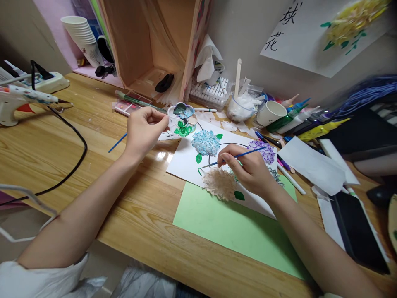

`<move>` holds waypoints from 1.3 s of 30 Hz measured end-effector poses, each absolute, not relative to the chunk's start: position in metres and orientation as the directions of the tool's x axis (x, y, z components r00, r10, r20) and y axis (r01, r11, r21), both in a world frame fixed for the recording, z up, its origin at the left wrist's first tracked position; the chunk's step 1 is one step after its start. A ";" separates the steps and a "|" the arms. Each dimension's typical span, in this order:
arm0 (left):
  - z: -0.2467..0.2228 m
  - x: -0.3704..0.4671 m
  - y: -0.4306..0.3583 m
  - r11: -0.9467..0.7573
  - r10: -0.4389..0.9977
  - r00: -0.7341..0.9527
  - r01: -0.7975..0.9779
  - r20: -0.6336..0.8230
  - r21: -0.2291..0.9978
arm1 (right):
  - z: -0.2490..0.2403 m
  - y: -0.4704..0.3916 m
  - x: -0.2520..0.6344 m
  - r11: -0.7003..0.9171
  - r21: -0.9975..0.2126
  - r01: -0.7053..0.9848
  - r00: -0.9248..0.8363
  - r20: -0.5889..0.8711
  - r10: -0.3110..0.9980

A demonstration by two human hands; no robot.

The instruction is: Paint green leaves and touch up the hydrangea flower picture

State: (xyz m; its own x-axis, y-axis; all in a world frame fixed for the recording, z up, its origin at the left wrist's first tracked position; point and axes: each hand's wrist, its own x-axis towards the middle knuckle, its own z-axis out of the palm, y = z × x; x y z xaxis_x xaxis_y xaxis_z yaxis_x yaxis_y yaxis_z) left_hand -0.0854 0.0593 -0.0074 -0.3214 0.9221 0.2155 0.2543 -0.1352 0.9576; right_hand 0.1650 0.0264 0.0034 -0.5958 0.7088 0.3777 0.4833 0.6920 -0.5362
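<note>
My left hand (145, 130) pinches the edge of a small round paint palette (182, 120) with green, blue and dark paint in its wells, held above the paper's far left corner. In my right hand (246, 165) is a thin blue paintbrush (245, 154), its tip touching the white paper (189, 165) at a small green stroke. Raised textured flowers sit on this sheet: a light blue one (206, 142), a beige one (219, 184) and a purple one (263, 151). Green painted leaves (239, 195) lie around them. My right hand partly hides the middle of the picture.
A light green sheet (229, 227) lies under the white paper. Behind stand a tub of white scraps (243, 108), a paper cup (273, 112) and several paint bottles (291, 120). A glue gun (25, 101) with a black cable is at left. A black tablet-like slab (356, 231) lies at right.
</note>
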 end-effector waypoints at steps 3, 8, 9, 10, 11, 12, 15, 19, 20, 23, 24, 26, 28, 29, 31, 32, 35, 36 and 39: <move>-0.008 -0.085 0.060 -0.135 0.918 -0.328 0.269 0.222 0.954 | 0.004 0.027 0.166 0.700 -0.514 0.495 -0.599 0.382 0.704; -0.008 -0.086 0.060 -0.145 0.915 -0.329 0.273 0.234 0.951 | 0.006 0.026 0.166 0.698 -0.493 0.519 -0.603 0.367 0.708; -0.008 -0.086 0.060 -0.148 0.914 -0.329 0.273 0.237 0.951 | 0.006 0.026 0.166 0.696 -0.492 0.523 -0.602 0.365 0.710; -0.008 -0.086 0.060 -0.150 0.914 -0.328 0.274 0.238 0.950 | 0.007 0.026 0.166 0.695 -0.492 0.525 -0.601 0.364 0.712; -0.008 -0.086 0.060 -0.151 0.914 -0.327 0.275 0.240 0.949 | 0.007 0.026 0.165 0.694 -0.491 0.526 -0.600 0.365 0.712; -0.007 -0.086 0.060 -0.151 0.914 -0.327 0.277 0.241 0.949 | 0.007 0.027 0.165 0.693 -0.492 0.527 -0.599 0.364 0.713; -0.007 -0.085 0.060 -0.149 0.914 -0.328 0.279 0.240 0.949 | 0.008 0.027 0.166 0.688 -0.498 0.528 -0.592 0.365 0.719; -0.007 -0.086 0.061 -0.151 0.914 -0.326 0.280 0.242 0.948 | 0.008 0.028 0.170 0.681 -0.528 0.508 -0.569 0.388 0.725; -0.007 -0.086 0.061 -0.155 0.914 -0.323 0.276 0.244 0.948 | 0.008 0.028 0.170 0.675 -0.542 0.501 -0.558 0.394 0.730; -0.008 -0.086 0.061 -0.161 0.915 -0.320 0.271 0.247 0.949 | 0.007 0.029 0.172 0.658 -0.569 0.493 -0.536 0.398 0.745; -0.008 -0.087 0.061 -0.160 0.914 -0.321 0.275 0.247 0.948 | 0.007 0.029 0.172 0.657 -0.569 0.495 -0.537 0.395 0.746; -0.008 -0.087 0.061 -0.159 0.914 -0.320 0.282 0.249 0.946 | 0.005 0.029 0.172 0.659 -0.561 0.500 -0.548 0.384 0.743; -0.008 -0.086 0.061 -0.159 0.915 -0.318 0.282 0.248 0.946 | 0.004 0.029 0.171 0.656 -0.559 0.507 -0.558 0.367 0.744; -0.008 -0.086 0.061 -0.158 0.915 -0.318 0.280 0.247 0.947 | 0.004 0.030 0.170 0.652 -0.561 0.511 -0.561 0.357 0.747; -0.008 -0.086 0.061 -0.159 0.915 -0.317 0.283 0.248 0.946 | 0.004 0.030 0.170 0.643 -0.568 0.514 -0.561 0.345 0.753; -0.008 -0.086 0.061 -0.160 0.915 -0.316 0.285 0.250 0.945 | 0.004 0.030 0.170 0.639 -0.574 0.512 -0.555 0.346 0.756; -0.008 -0.086 0.061 -0.164 0.914 -0.315 0.289 0.255 0.943 | 0.004 0.030 0.171 0.630 -0.589 0.506 -0.538 0.355 0.764; -0.008 -0.087 0.060 -0.164 0.914 -0.315 0.288 0.256 0.943 | 0.003 0.030 0.171 0.626 -0.592 0.507 -0.537 0.352 0.767; -0.008 -0.087 0.060 -0.165 0.913 -0.317 0.286 0.256 0.944 | 0.003 0.030 0.171 0.619 -0.592 0.516 -0.551 0.325 0.769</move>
